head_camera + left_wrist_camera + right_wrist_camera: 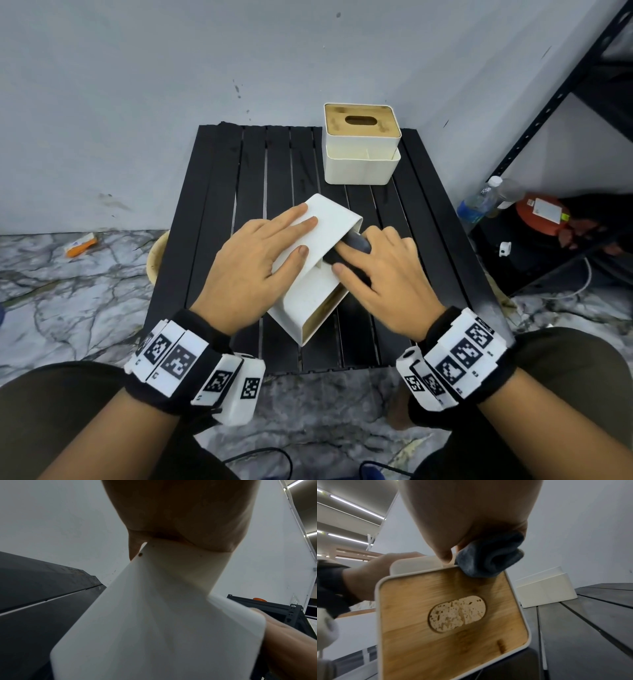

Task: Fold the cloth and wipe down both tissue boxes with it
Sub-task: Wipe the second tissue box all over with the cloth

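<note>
Sideways lies the white tissue box (313,270) (bamboo lid), left hand (253,270) flat, right hand (380,277) gripping grey cloth (358,244).

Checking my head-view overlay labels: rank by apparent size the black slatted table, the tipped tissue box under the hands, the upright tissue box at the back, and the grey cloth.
1. black slatted table
2. tipped tissue box and upright tissue box: too alike, the tipped one nearer and partly covered
3. grey cloth, mostly hidden by the right hand
</note>
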